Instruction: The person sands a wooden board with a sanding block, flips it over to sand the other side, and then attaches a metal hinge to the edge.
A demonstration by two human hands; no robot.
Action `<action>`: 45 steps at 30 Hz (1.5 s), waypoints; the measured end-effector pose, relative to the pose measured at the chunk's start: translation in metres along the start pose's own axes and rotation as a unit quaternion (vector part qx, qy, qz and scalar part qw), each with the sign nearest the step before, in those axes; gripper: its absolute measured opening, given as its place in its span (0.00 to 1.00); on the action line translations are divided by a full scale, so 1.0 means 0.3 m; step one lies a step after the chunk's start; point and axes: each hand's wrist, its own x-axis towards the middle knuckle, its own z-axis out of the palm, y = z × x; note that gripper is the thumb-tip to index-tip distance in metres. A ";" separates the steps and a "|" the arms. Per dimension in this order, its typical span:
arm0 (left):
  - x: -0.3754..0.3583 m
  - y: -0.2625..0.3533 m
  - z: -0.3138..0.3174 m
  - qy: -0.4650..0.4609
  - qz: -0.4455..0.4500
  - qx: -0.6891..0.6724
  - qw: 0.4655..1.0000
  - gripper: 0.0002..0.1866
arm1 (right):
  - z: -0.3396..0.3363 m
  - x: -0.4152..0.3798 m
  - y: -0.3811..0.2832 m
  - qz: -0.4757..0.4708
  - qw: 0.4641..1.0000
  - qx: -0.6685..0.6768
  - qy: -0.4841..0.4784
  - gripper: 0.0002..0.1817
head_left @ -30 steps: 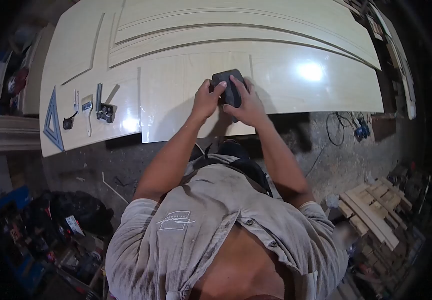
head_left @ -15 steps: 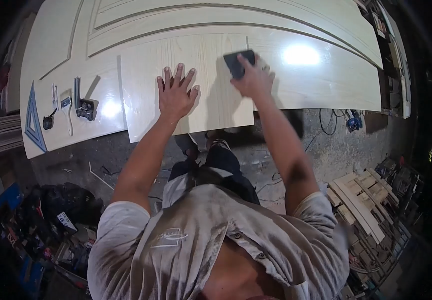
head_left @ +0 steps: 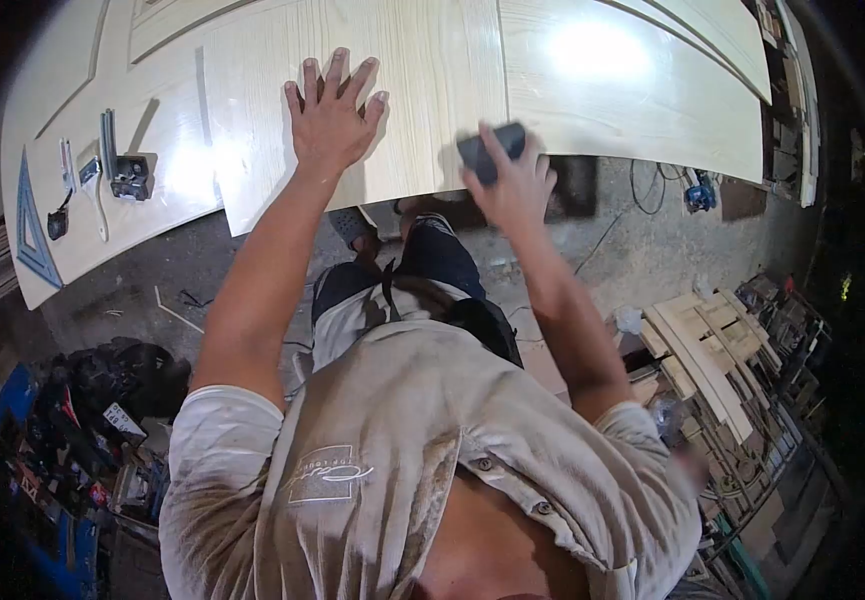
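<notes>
In the head view, the person's left hand (head_left: 330, 128) lay palm down on a pale board (head_left: 422, 100), its fingers spread and holding nothing, with the thumb pointing out toward the right. The right hand (head_left: 520, 195) grasped a dark block (head_left: 475, 155), one finger stretched across its top and the thumb along the near side. The block was over the near right corner of the pale board, beside the seam there; hand and block were blurred, so whether the block touched the surface could not be told. The pale board overlapped a large panel (head_left: 177, 140), and its near edge stuck out past that panel's edge. On the large panel, left of the pale board, lay a blue-grey set square (head_left: 38, 266), a small black tool (head_left: 58, 223), a slim cutter (head_left: 67, 165), a paintbrush (head_left: 101, 213) with a white handle, a metal bar (head_left: 108, 145) and a chunky black device (head_left: 130, 178), all near one another. Beyond the right hand, on the concrete floor (head_left: 592, 260), were a looped dark cable (head_left: 637, 190) and a blue tool (head_left: 699, 193). Lower right, wood strips (head_left: 702, 360) lay in a pile; lower left, a dark bag (head_left: 142, 375) sat among clutter. The person wore a light, creased shirt (head_left: 382, 420) and dark trousers (head_left: 447, 265).
</notes>
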 end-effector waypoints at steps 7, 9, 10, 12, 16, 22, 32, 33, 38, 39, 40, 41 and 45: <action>-0.003 -0.008 -0.009 0.015 0.018 -0.028 0.999 0.30 | 0.018 0.148 -0.013 -0.036 0.999 -0.005 0.012 0.36; 0.007 -0.009 -0.010 0.011 0.008 -0.025 1.000 0.30 | 0.033 0.294 -0.029 -0.028 1.000 0.000 0.013 0.36; 0.008 -0.011 -0.010 0.012 0.010 -0.021 1.000 0.30 | 0.046 0.373 -0.035 -0.042 0.998 -0.001 0.042 0.36; 0.003 -0.014 -0.005 0.006 0.013 -0.015 1.000 0.30 | 0.067 0.555 -0.041 -0.048 0.997 0.025 0.063 0.36; 0.007 -0.012 0.009 0.023 0.022 -0.011 0.999 0.30 | 0.016 0.811 -0.094 -0.035 0.995 0.014 0.095 0.39; 0.003 -0.015 0.029 0.043 0.024 0.002 0.999 0.30 | 0.043 0.519 -0.035 -0.037 0.992 0.054 0.111 0.36; 0.006 -0.013 0.001 0.017 0.021 0.003 1.000 0.30 | 0.043 0.145 -0.003 -0.078 0.993 0.065 0.057 0.36; 0.009 -0.013 -0.003 -0.004 0.020 0.008 1.000 0.30 | 0.043 0.212 -0.015 -0.091 0.992 0.066 0.060 0.36; 0.047 -0.026 -0.018 -0.030 -0.008 -0.006 0.999 0.30 | 0.080 0.569 -0.070 -0.071 0.990 0.040 0.118 0.41; 0.050 -0.026 -0.016 -0.027 -0.006 -0.010 1.000 0.31 | 0.090 0.642 -0.072 -0.079 0.985 0.045 0.149 0.43; 0.058 -0.030 -0.013 -0.020 -0.006 -0.011 1.000 0.31 | 0.088 0.728 -0.076 -0.078 0.986 0.049 0.142 0.44; 0.059 -0.031 -0.009 -0.020 -0.011 -0.006 1.000 0.31 | 0.081 0.811 -0.083 -0.076 0.986 0.055 0.135 0.46; 0.061 -0.043 -0.018 -0.014 -0.002 -0.012 1.000 0.31 | -0.043 0.914 -0.204 -0.026 0.995 0.057 0.073 0.34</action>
